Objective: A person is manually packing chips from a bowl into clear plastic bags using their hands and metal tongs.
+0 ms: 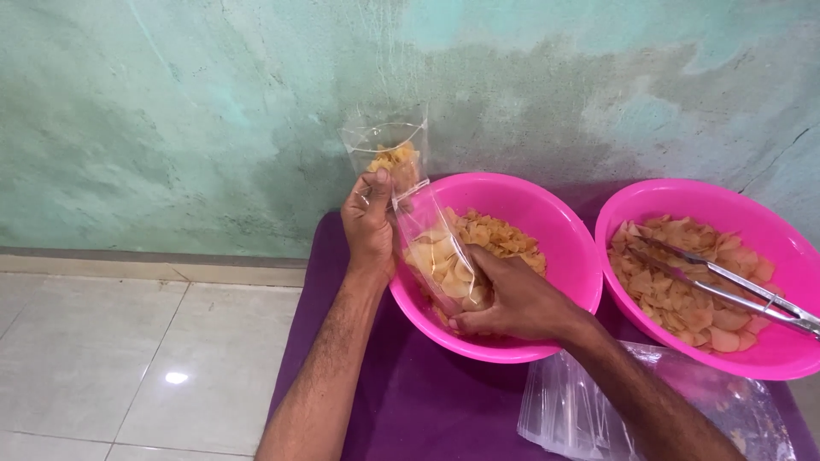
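My left hand (369, 224) grips the upper part of a clear plastic bag (418, 222) partly filled with pale orange chips; the bag's mouth stands open above my fingers. My right hand (512, 300) cups the bag's lower end, pressing it against the near rim inside a pink bowl (564, 256) that holds more chips (500, 235). The bag tilts from upper left to lower right.
A second pink bowl (790, 358) of chips at the right has metal tongs (726, 286) lying across it. A stack of empty clear bags (581, 410) lies on the purple cloth (410, 401). Beige floor tiles at left, a green wall behind.
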